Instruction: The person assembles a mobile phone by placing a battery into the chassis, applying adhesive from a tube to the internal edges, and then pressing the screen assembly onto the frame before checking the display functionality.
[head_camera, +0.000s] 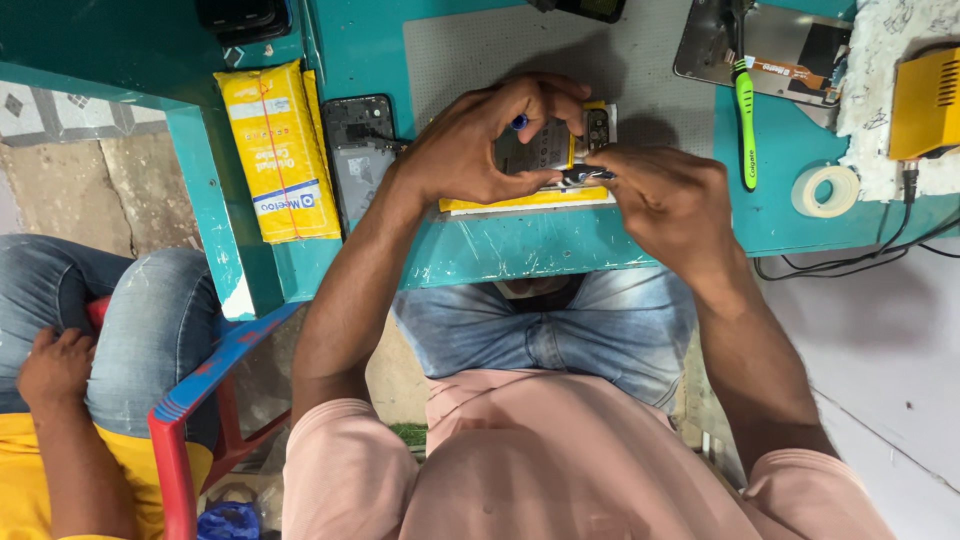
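Phone (548, 150), with its back off, lies flat on a yellow pad (520, 200) at the near edge of the teal worktop (520, 250). Its long side runs left to right, and the end with the small camera part points right, just past the fingertips. It looks like the person is working on the inside of the phone, so this seems to be the taking-apart or fixing step.

Closest to the body, the right hand (665, 205) is clenched around a thin dark tool (588, 175). The tool tip pokes left and touches the phone's near edge. The left hand (480, 140) curls over the phone and its fingers (545, 100) grip the top and left side, pinning it down. Something small and blue (519, 122) peeks out between those fingers; I cannot tell what it is.

The next move, I think, needs a slow, gentle push with the tool while the left hand keeps the phone from sliding.

Left of the left hand sit another open phone (358, 150) and a yellow packet (278, 150). Farther right lie a green toothbrush (745, 125) and a roll of tape (826, 190).
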